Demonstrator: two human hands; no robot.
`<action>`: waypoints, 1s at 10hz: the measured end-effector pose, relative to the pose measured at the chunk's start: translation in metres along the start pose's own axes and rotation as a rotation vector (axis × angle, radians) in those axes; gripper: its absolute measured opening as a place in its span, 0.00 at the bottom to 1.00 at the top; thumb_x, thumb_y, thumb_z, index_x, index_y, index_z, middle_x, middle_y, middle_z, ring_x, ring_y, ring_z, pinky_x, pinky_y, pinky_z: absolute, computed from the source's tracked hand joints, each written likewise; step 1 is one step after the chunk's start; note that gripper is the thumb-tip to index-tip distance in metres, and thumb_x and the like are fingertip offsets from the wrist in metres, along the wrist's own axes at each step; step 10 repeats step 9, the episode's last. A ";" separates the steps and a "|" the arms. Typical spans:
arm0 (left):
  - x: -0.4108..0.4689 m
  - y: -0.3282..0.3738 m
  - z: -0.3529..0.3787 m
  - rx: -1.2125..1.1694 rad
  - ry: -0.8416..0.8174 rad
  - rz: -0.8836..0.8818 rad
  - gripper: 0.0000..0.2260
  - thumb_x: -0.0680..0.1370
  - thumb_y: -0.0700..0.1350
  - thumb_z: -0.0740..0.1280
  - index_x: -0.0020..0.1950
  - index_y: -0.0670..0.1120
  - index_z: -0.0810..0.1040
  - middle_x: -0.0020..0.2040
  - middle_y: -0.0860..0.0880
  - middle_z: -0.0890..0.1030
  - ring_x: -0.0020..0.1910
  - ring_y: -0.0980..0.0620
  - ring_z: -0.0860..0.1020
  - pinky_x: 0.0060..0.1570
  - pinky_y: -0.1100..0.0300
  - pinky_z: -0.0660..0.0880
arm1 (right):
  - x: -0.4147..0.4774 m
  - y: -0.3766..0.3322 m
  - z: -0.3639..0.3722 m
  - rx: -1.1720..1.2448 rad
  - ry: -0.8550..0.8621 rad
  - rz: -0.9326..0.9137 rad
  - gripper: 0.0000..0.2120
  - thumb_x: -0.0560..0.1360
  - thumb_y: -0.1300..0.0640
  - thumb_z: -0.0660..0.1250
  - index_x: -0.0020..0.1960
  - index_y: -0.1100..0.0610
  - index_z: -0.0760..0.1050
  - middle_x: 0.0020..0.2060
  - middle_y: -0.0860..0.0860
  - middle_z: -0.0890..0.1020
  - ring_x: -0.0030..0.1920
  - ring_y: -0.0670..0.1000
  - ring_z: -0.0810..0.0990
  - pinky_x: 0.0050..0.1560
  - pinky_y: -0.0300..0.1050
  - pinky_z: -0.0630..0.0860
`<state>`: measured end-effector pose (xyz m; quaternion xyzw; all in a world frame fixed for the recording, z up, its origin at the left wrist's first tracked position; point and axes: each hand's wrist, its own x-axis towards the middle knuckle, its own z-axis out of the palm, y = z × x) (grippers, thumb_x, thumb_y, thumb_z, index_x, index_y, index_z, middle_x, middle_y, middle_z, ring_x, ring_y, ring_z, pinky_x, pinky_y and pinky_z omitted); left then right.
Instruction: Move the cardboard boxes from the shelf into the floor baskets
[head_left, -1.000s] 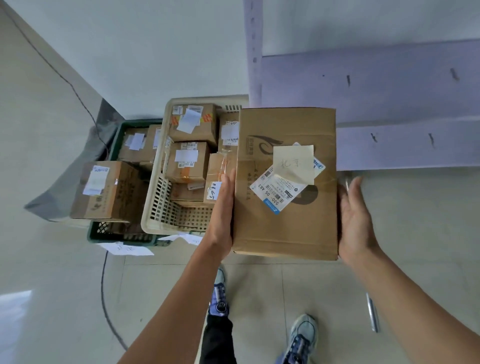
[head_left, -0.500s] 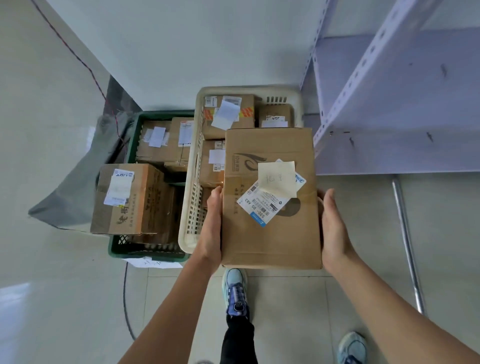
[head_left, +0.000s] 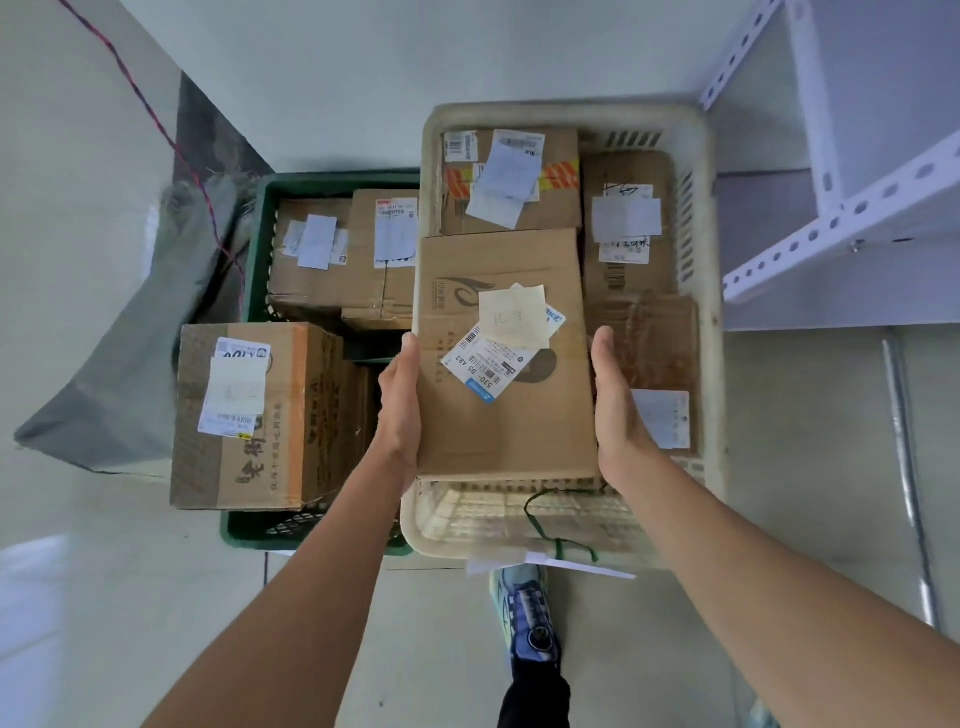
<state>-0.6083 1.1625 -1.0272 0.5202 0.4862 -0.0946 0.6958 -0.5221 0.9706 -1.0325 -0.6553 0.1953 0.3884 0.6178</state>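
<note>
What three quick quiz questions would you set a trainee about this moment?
1. True or false: the cream basket is empty.
2. What holds the carried box? A: one hand alone. B: nothing, it lies on the floor. C: the left hand and the right hand, one at each side.
3. Fill in: the shelf stands on the person's ____ side.
Key: 1 false, it holds several boxes; 2 C; 3 right.
</note>
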 end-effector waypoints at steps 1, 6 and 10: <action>0.021 -0.002 0.001 0.023 -0.004 -0.011 0.51 0.67 0.82 0.58 0.87 0.59 0.62 0.84 0.47 0.68 0.82 0.41 0.69 0.79 0.34 0.68 | 0.021 0.009 0.006 -0.060 0.044 -0.017 0.41 0.79 0.24 0.51 0.86 0.41 0.52 0.86 0.41 0.52 0.85 0.44 0.47 0.85 0.59 0.46; 0.070 -0.005 0.013 0.168 0.043 0.047 0.42 0.78 0.79 0.49 0.88 0.64 0.45 0.89 0.56 0.54 0.88 0.45 0.55 0.84 0.33 0.55 | 0.075 0.012 0.017 -0.389 0.210 -0.140 0.47 0.75 0.26 0.42 0.87 0.51 0.43 0.86 0.47 0.40 0.84 0.47 0.33 0.80 0.63 0.27; 0.058 0.001 0.005 0.221 0.038 0.140 0.38 0.82 0.75 0.48 0.89 0.59 0.51 0.90 0.54 0.53 0.89 0.49 0.49 0.86 0.36 0.48 | 0.053 0.000 0.009 -0.330 0.180 -0.169 0.35 0.86 0.33 0.44 0.86 0.49 0.41 0.86 0.45 0.40 0.84 0.46 0.34 0.81 0.63 0.29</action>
